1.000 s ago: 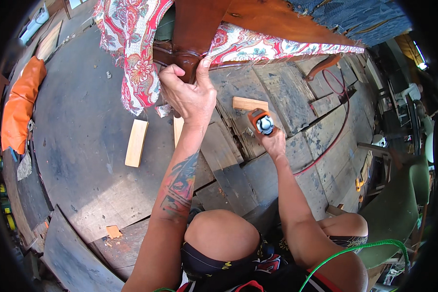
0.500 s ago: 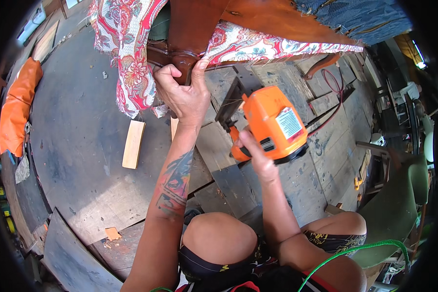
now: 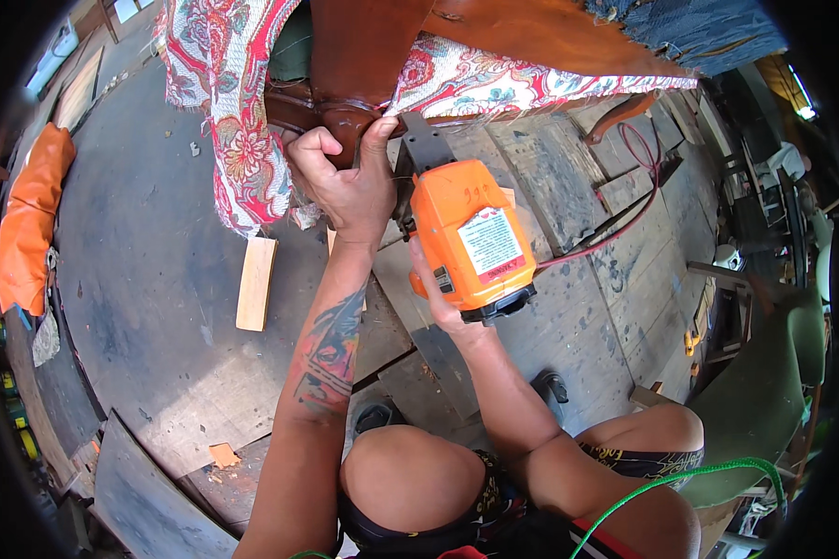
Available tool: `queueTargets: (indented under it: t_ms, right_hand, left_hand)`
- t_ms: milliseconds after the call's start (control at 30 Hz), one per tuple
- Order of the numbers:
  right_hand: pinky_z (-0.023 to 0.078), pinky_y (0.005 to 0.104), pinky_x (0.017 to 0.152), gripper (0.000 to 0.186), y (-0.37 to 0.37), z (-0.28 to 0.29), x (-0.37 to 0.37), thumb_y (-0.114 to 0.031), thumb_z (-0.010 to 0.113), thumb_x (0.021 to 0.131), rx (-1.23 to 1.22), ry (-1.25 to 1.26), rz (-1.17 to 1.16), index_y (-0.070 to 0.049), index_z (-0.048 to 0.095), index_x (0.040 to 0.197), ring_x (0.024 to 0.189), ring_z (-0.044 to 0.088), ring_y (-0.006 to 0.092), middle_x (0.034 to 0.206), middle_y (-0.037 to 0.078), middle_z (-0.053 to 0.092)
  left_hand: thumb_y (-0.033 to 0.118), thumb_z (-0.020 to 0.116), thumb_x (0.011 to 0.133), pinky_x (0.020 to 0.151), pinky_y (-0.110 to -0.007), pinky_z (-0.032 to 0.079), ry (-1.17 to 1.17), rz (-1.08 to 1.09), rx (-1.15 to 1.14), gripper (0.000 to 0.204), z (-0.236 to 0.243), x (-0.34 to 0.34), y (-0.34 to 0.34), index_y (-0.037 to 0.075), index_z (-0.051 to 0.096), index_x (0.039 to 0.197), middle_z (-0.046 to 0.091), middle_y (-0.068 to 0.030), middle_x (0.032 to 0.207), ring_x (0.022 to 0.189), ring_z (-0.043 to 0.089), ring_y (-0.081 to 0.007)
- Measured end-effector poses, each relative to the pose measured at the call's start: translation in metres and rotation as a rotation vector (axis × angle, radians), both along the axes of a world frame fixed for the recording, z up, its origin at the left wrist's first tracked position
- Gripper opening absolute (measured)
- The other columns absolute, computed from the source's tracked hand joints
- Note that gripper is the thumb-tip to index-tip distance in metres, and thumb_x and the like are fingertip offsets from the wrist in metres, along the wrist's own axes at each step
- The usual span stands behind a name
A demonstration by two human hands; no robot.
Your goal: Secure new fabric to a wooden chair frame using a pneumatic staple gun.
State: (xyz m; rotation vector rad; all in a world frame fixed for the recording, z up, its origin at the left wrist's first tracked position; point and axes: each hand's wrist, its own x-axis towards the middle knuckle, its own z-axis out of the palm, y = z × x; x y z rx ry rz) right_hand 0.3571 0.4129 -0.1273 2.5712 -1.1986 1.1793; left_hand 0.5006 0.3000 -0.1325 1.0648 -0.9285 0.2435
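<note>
My right hand [image 3: 443, 289] is wrapped round the handle of an orange staple gun [image 3: 480, 228], whose body hides most of the fingers. The gun's dark nose reaches up to the wooden frame, close beside my left thumb; whether it touches is hard to see. My left hand [image 3: 349, 186] is closed at the brown wooden leg [image 3: 356, 65] of an upholstered piece of furniture. Its thumb presses the edge of the red and white floral fabric [image 3: 494, 82] at the corner, with the other fingers curled under. A loose flap of floral fabric [image 3: 238, 140] hangs left of that hand.
A short wood block [image 3: 256, 284] lies on the worn board floor [image 3: 140, 279]. A red air hose [image 3: 582, 252] runs behind the gun. An orange roll of material [image 3: 33, 219] lies far left. Green covered furniture [image 3: 764, 401] stands at the right. Blue fabric [image 3: 699, 33] covers the upper right.
My right hand has brought the staple gun left and up, so its nose is now beside my left thumb. The left hand keeps its hold on the fabric.
</note>
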Motion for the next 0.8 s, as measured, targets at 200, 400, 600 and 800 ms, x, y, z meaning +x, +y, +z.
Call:
queueTargets:
  t_ms: [200, 400, 600, 800]
  right_hand:
    - [0.054, 0.0395, 0.096, 0.044, -0.005, 0.003, -0.002, 0.007, 0.065, 0.077, 0.023, 0.038, 0.033, -0.004, 0.073, 0.119, 0.109, 0.068, 0.0303, 0.119, 0.013, 0.071]
    - [0.053, 0.0413, 0.097, 0.042, -0.006, -0.008, 0.006, 0.004, 0.065, 0.079, 0.078, -0.005, 0.02, -0.004, 0.071, 0.12, 0.11, 0.067, 0.0305, 0.119, 0.012, 0.07]
    - [0.05, 0.0434, 0.1, 0.039, -0.006, -0.028, 0.013, -0.003, 0.063, 0.084, 0.271, -0.158, 0.029, -0.006, 0.068, 0.123, 0.116, 0.064, 0.0322, 0.123, 0.011, 0.068]
    - [0.046, 0.0453, 0.104, 0.04, -0.006, -0.03, 0.018, -0.011, 0.062, 0.088, 0.412, -0.19, 0.029, -0.007, 0.063, 0.127, 0.122, 0.06, 0.0336, 0.129, 0.011, 0.065]
  left_hand:
    - [0.03, 0.089, 0.076, 0.077, -0.038, 0.035, -0.035, -0.015, -0.015, 0.056, -0.001, -0.001, -0.002, 0.008, 0.039, 0.089, 0.04, -0.0063, 0.087, 0.083, 0.041, -0.0248]
    - [0.024, 0.088, 0.077, 0.08, -0.036, 0.037, -0.042, -0.061, -0.003, 0.052, -0.003, 0.008, 0.002, 0.008, 0.04, 0.089, 0.041, -0.0058, 0.088, 0.085, 0.042, -0.0236]
    - [0.019, 0.088, 0.078, 0.076, -0.034, 0.038, -0.031, -0.111, 0.016, 0.049, 0.002, 0.007, 0.005, 0.007, 0.042, 0.089, 0.041, -0.0051, 0.087, 0.081, 0.043, -0.0215]
    - [0.014, 0.087, 0.078, 0.076, -0.031, 0.038, -0.04, -0.142, 0.003, 0.047, -0.003, 0.01, 0.004, 0.007, 0.042, 0.089, 0.041, -0.0037, 0.087, 0.081, 0.043, -0.0193]
